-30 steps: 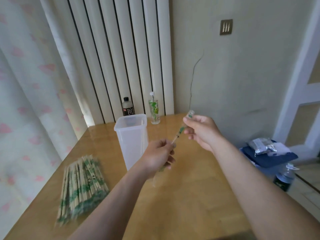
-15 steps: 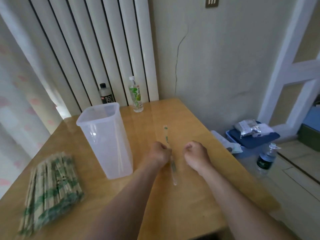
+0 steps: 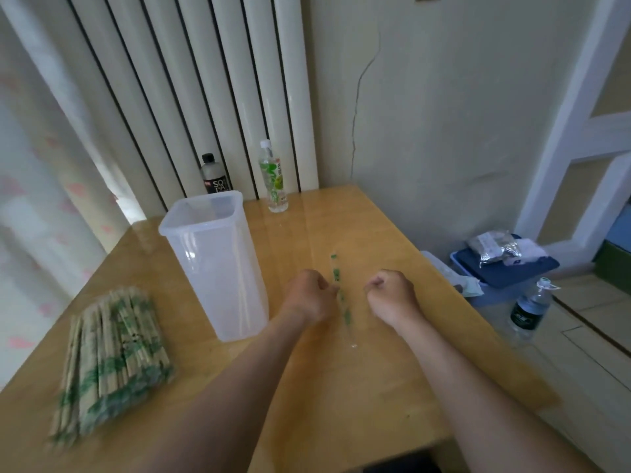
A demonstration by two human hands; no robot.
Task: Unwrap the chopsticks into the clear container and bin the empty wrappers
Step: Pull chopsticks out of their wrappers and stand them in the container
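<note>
Wooden table [image 3: 358, 397], glossy, honey-toned, set into a corner against a cream wall [image 3: 461, 114] with a thin crack. White ribbed radiator [image 3: 211, 80] behind; pale patterned curtain [image 3: 30, 206] at left. Two bottles at the far edge: dark-labelled [image 3: 213, 177], mostly hidden by the clear container [image 3: 218, 268]; green-labelled [image 3: 275, 180] in full view. Container tall, square-mouthed, translucent, upright; contents hard to make out. Bundle of wrapped chopsticks [image 3: 109, 363] at near left, green-printed, blurred. Left hand [image 3: 309, 297] closed in a fist, pinching a thin clear wrapper [image 3: 341, 298] with green print, stretched roughly upright between the hands. Right hand [image 3: 392, 295] curled shut just beside, apart from the wrapper; contents of the fist not visible. Blue bin [image 3: 505, 271] on the floor at right, partly cut by the table edge.
</note>
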